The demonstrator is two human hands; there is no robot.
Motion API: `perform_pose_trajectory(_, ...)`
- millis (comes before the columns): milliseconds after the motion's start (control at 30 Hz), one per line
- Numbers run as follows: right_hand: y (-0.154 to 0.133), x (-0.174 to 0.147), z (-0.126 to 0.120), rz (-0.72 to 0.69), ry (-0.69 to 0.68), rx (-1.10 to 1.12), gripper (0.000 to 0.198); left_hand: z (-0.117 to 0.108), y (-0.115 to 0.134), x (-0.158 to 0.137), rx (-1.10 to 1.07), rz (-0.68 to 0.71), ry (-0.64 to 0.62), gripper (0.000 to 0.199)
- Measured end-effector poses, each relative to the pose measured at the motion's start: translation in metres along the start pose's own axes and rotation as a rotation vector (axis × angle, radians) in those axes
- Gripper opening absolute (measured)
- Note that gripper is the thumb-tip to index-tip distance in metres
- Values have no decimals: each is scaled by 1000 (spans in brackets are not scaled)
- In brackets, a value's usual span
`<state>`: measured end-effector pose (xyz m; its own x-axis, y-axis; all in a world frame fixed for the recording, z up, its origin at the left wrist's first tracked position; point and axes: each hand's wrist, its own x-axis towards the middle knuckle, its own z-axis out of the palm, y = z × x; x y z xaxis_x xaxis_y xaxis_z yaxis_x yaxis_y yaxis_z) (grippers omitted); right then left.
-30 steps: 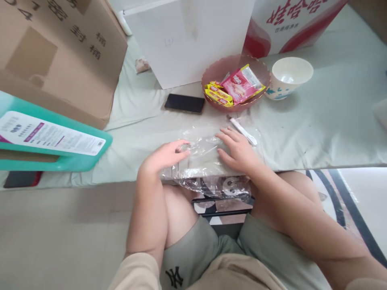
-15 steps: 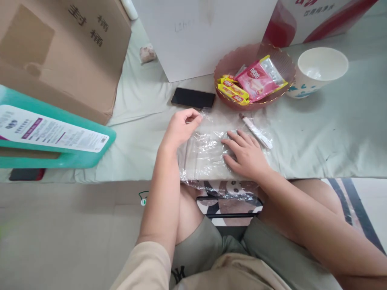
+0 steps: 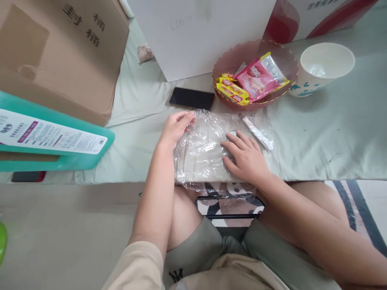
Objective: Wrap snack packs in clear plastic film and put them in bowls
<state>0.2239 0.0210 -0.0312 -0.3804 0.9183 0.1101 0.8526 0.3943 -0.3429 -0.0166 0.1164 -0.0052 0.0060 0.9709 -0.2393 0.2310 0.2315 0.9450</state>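
Note:
A crinkled clear plastic sheet (image 3: pixel 201 155) lies on the cloth-covered table, its near edge hanging over the front. My left hand (image 3: pixel 178 125) pinches its far left corner between thumb and fingers. Fingers spread, my right hand (image 3: pixel 246 155) rests flat on the right part of the plastic. Just beyond that hand is a slim white tube-like object (image 3: pixel 256 131) with a dark tip, lying on or under the film; I cannot tell which. A black phone (image 3: pixel 192 98) lies behind the plastic.
A pink scalloped bowl (image 3: pixel 220 66) holds wrapped snacks (image 3: pixel 256 78). To its right stands a white paper cup (image 3: pixel 323 66). White boxes (image 3: pixel 205 36) stand at the back. On the left are a cardboard box (image 3: pixel 60 60) and a teal container (image 3: pixel 87 159).
My left hand has moved a little to the left, drawing the plastic's corner with it. The right hand stays flat in about the same place.

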Motion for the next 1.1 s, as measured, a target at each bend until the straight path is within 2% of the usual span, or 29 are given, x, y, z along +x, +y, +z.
perform_pose_trajectory(167, -3, 1, -1, 12, -6, 1, 40, 4, 0, 14, 20, 101, 69, 16)
perform_pose_trajectory(367, -4, 2, 1, 5, 6, 2, 40, 1, 7, 16, 7, 142, 138, 19)
perform_pose_trajectory(667, -6, 0, 2, -38, 0, -21, 39, -6, 2, 13, 53, 68, 158, 17)
perform_pose_trajectory(867, -6, 0, 2, -42, 6, -19, 39, -8, 10, 3, 92, -156, 4, 16)
perform_pose_trajectory(1100, -7, 0, 1, -29, -14, 5, 41, -12, 10, -1, 154, -100, 32, 11)
